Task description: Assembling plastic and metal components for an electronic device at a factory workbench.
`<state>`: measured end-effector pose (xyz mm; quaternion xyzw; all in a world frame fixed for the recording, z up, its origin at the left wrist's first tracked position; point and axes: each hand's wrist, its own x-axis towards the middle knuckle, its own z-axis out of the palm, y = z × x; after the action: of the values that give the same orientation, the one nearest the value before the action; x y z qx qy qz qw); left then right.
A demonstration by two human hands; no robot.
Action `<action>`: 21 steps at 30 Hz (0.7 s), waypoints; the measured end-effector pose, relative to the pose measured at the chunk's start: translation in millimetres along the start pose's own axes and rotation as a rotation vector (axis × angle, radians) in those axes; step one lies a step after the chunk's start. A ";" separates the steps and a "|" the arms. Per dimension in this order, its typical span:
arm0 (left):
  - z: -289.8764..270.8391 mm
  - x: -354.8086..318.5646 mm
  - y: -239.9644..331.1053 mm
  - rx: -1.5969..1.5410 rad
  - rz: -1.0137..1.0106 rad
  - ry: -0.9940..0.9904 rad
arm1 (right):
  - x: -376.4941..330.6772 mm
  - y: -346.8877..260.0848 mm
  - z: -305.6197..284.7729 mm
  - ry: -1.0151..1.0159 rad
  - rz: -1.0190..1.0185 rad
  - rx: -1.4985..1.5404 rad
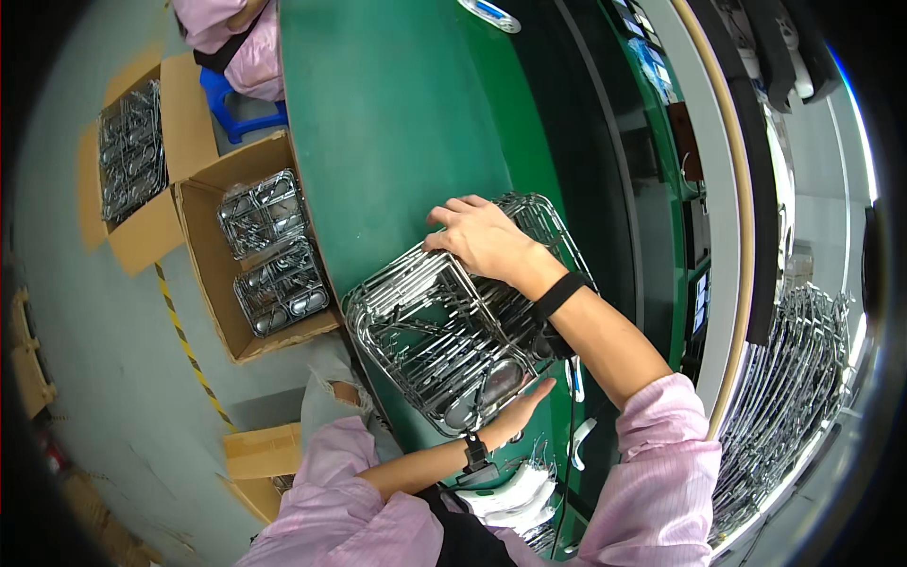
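A stack of shiny wire racks (439, 331) lies on the green table (397, 123), near its left edge. My right hand (482, 236) rests palm down on the far side of the stack, fingers spread over the top rack. My left hand (518, 408) presses flat against the near side of the stack, fingers straight. Both hands touch the racks without closing around them. I wear pink sleeves and a dark band on each wrist.
An open cardboard box (203, 203) on the floor at the left holds more wire racks (274, 255); a second box (132, 151) beyond it is full too. Another person in pink sits at a blue stool (231, 104). More racks (794, 378) hang at right.
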<state>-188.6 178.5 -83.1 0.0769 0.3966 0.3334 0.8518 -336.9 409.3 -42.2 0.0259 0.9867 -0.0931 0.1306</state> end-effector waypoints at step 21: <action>-54.7 -165.3 219.4 0.893 0.562 0.219 | -349.1 -219.9 110.3 0.962 1.703 0.592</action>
<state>-416.1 235.2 70.0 0.4996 0.5505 0.3534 0.5679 11.1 163.1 -16.3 0.7847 0.5258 -0.1890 -0.2683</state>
